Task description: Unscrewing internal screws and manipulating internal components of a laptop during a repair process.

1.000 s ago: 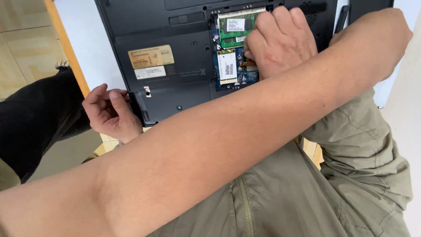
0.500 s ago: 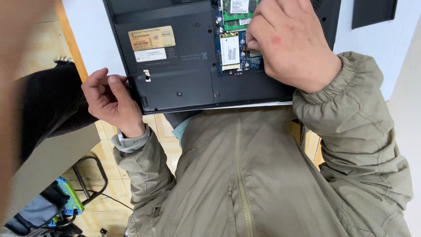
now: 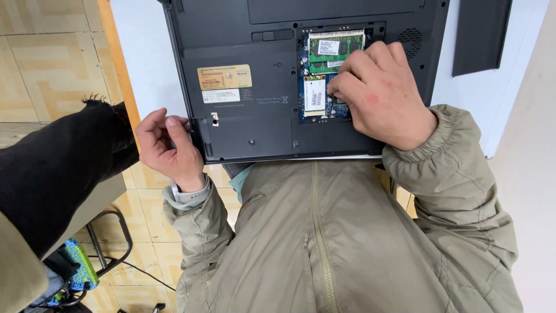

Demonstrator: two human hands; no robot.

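Observation:
A black laptop [image 3: 243,124] lies bottom up on a white table, right in front of my chest. A hatch in its base is open and shows a green memory board [image 3: 333,47] above a blue board with a white-labelled card [image 3: 314,95]. My right hand [image 3: 385,98] rests over that opening with its fingers curled. The fingertips press on the blue board beside the card, and what lies under them is hidden. My left hand [image 3: 168,148] pinches the laptop's near left corner by a small latch.
A separate black panel [image 3: 480,35] lies on the white table [image 3: 145,64] at the upper right. A black cloth [image 3: 58,168] covers something at the left. Below it are a chair frame [image 3: 107,243] and a tiled floor. The table's wooden edge [image 3: 119,69] runs along the left.
A bare forearm that crossed the view a second ago has left it to the left. My right hand slid from the green board down to the blue one. My left hand stayed at the corner.

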